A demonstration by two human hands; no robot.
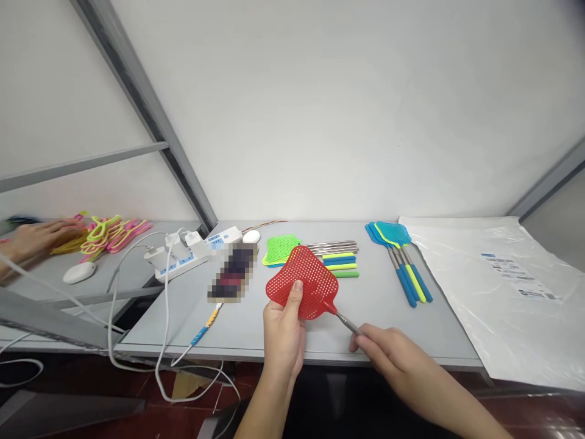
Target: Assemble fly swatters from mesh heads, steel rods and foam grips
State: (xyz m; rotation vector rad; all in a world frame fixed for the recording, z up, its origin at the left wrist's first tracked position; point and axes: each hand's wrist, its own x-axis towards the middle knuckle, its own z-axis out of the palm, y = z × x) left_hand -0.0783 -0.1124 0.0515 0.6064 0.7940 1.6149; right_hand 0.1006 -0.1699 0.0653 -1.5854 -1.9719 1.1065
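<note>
A red perforated fly swatter head [305, 281] is gripped by my left hand [284, 332], thumb on top. From its neck a thin metal rod [348, 323] runs down to the right, where my right hand [388, 353] is closed around it. Behind the red head lie loose green swatter heads [282, 249], several bare metal rods [336, 247] and several coloured handle grips [340, 266] in yellow, blue and green. To the right, whole fly swatters [400, 253] with blue and yellow grips lie stacked together.
White plastic packaging [493, 305] with a label covers the right side of the table [256, 332]. Power strips [183, 259], white cables and a blurred-out device [233, 272] occupy the left. Beyond the metal frame, another person's hand [43, 238] touches coloured cords [114, 235].
</note>
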